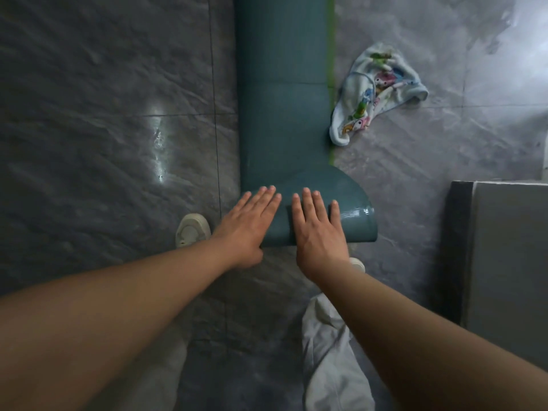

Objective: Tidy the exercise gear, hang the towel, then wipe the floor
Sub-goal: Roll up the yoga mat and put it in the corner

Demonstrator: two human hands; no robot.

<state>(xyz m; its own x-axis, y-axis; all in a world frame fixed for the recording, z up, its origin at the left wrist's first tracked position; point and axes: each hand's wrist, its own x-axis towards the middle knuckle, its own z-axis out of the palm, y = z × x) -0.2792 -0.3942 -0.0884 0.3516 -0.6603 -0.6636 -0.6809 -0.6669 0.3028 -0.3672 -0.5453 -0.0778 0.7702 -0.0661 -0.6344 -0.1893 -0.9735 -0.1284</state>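
Teal foam exercise mat (281, 114) is rolling toward twelve o'clock; left hand (246, 223) and right hand (318, 232), grip wide and flat on its roll, should be pressing evenly.

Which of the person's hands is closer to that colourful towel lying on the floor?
The right. The right hand lies flat on the rolled end of the mat, on the side where the towel lies. The left hand rests at the roll's opposite end, farther away.
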